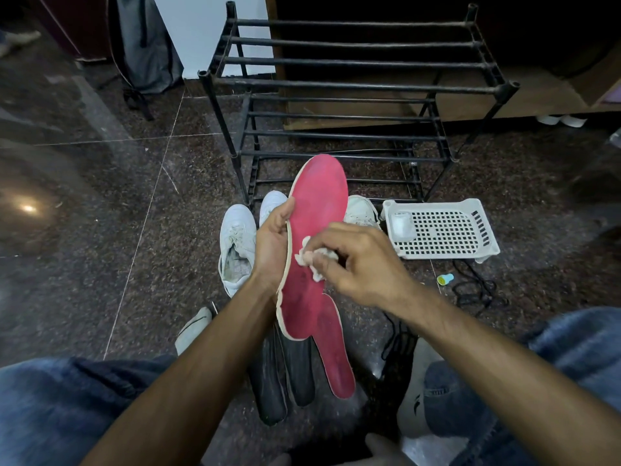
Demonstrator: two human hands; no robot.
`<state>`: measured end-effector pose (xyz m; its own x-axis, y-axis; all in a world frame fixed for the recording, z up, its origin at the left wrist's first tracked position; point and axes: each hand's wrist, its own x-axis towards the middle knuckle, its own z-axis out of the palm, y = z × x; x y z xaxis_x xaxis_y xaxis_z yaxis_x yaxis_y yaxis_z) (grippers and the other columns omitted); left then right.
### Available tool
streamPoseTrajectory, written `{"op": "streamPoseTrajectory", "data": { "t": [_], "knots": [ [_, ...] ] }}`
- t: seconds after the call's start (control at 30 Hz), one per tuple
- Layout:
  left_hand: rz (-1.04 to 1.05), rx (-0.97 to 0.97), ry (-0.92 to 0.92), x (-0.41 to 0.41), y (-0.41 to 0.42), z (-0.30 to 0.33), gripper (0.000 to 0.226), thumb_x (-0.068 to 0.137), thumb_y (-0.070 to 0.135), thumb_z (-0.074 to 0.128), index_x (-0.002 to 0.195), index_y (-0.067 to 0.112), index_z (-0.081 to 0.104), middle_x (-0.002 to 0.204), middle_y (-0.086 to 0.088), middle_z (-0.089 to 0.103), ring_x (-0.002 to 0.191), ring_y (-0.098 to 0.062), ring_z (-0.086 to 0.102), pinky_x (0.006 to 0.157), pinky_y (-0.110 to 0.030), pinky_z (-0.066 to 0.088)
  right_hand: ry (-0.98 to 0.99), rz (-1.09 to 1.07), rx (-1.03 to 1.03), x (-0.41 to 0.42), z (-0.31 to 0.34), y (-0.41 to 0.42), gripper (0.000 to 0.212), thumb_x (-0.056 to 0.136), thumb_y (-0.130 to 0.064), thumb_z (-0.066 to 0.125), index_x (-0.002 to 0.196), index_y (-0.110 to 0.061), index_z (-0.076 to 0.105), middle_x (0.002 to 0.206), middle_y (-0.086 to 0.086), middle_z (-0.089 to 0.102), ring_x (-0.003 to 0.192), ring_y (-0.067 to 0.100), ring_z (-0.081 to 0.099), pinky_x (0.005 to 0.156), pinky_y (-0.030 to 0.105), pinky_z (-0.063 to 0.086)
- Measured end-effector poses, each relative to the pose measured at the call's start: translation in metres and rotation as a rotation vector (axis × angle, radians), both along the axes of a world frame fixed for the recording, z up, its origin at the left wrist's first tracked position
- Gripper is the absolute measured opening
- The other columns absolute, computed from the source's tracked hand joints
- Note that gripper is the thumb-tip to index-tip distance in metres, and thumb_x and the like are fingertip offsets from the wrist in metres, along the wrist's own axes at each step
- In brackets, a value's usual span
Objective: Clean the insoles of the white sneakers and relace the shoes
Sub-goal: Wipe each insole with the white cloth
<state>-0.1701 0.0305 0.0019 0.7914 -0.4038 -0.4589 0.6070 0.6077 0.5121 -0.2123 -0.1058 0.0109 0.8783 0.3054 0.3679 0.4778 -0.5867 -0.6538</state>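
Note:
My left hand (274,238) grips a red insole (317,210) by its left edge and holds it up, toe pointing away. My right hand (356,260) pinches a crumpled white wipe (314,258) and presses it against the middle of that insole. A second red insole (336,358) lies below it on the floor, over two dark insoles (282,375). One white sneaker (237,243) lies open on the floor left of my hands, a second (272,203) sits behind my left hand, and a third (361,210) shows to the right of the insole.
A black metal shoe rack (353,85) stands behind the shoes. A white perforated plastic tray (443,230) holding a small white container (401,223) lies at the right. Black laces or cord (477,290) and a small blue-and-yellow object (445,279) lie on the dark floor. My jeans-clad knees frame the bottom.

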Motion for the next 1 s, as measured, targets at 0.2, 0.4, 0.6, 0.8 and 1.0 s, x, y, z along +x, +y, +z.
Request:
{"op": "streamPoseTrajectory", "data": {
  "t": [0.2,0.4,0.6,0.8,1.0],
  "knots": [
    [-0.046,0.016,-0.023,-0.005,-0.003,0.001,0.050,0.087,0.037,0.052,0.127,0.006,0.055,0.111,-0.009,0.062,0.099,-0.024,0.060,0.102,-0.038,0.043,0.038,-0.236,0.030,0.003,0.000,-0.005,0.023,0.084,-0.030,0.070,0.105,-0.018,0.072,0.087,-0.010,0.070,0.066,-0.004,0.056,0.065,0.030,0.052],
    [-0.035,0.024,-0.038,-0.005,-0.002,-0.002,0.044,0.089,0.036,0.049,0.117,0.004,0.061,0.106,-0.010,0.065,0.092,-0.022,0.066,0.090,-0.034,0.053,0.088,-0.173,-0.059,0.006,0.001,-0.005,0.019,0.086,-0.031,0.064,0.101,-0.022,0.072,0.090,-0.010,0.065,0.080,0.014,0.062,0.070,0.040,0.053],
    [0.014,0.111,-0.010,-0.003,-0.001,-0.003,0.057,0.087,0.037,0.056,0.127,-0.003,0.059,0.130,-0.019,0.058,0.109,-0.030,0.061,0.099,-0.038,0.049,-0.085,-0.029,-0.046,-0.019,0.000,0.013,0.013,0.088,-0.020,0.058,0.092,-0.014,0.069,0.080,-0.004,0.060,0.060,0.009,0.051,0.051,0.033,0.049],
    [0.031,0.113,0.025,0.001,0.003,0.000,0.064,0.087,0.043,0.053,0.133,-0.001,0.051,0.121,-0.019,0.058,0.105,-0.030,0.058,0.099,-0.042,0.048,-0.209,0.075,-0.153,-0.026,0.002,0.023,0.016,0.091,-0.024,0.055,0.092,-0.014,0.068,0.081,-0.001,0.059,0.051,0.022,0.053,0.039,0.036,0.045],
    [0.009,0.077,-0.017,-0.002,-0.002,0.004,0.046,0.096,0.036,0.044,0.121,0.001,0.061,0.104,-0.013,0.069,0.091,-0.023,0.066,0.087,-0.033,0.054,-0.158,-0.170,-0.131,-0.005,0.000,0.003,0.016,0.088,-0.025,0.057,0.093,-0.015,0.069,0.078,-0.004,0.059,0.060,0.018,0.057,0.049,0.035,0.051]
  ]
}}
